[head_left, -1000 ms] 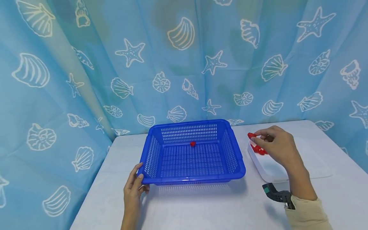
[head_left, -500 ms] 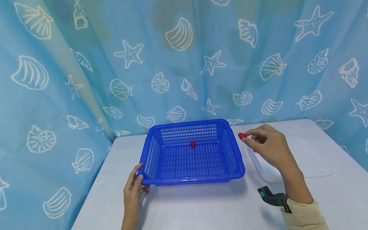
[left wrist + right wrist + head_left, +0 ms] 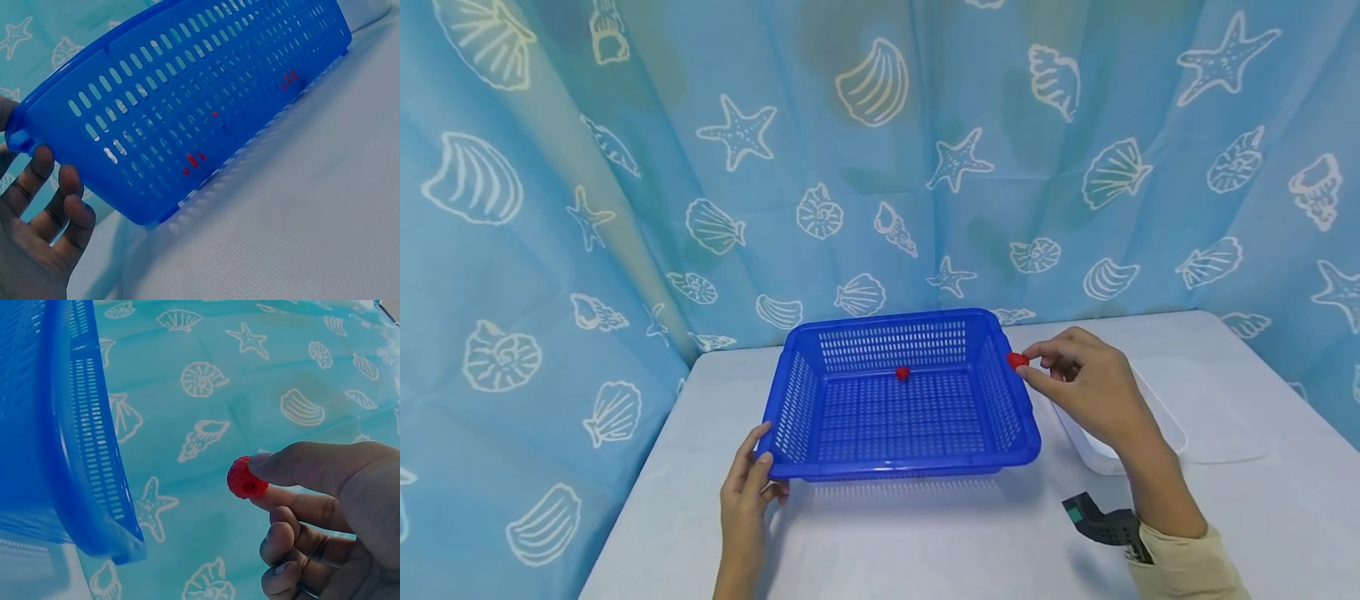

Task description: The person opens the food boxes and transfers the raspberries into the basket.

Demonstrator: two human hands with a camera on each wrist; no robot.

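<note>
A blue plastic basket (image 3: pixel 895 468) with slotted walls stands mid-table. My left hand (image 3: pixel 747 483) grips its near left corner, thumb over the rim and fingers outside. My right hand (image 3: pixel 1093 387) pinches a red raspberry (image 3: pixel 245 478) between thumb and index finger; the other fingers are curled in. In the head view this raspberry overlaps the basket's right rim. Another raspberry (image 3: pixel 902 373) lies inside, toward the back wall. Through the slots in the left wrist view, several red patches (image 3: pixel 192 160) show low in the basket.
A white rectangular container (image 3: pixel 1108 465) stands right of the basket, partly hidden under my right hand and forearm. Beside it lies a clear flat lid (image 3: pixel 1217 417). A blue curtain with shell prints (image 3: pixel 880 167) hangs behind the white-covered table (image 3: pixel 910 542).
My right hand has moved left with the raspberry, from over the white container to the basket's right rim. My left hand has stayed on the basket corner.
</note>
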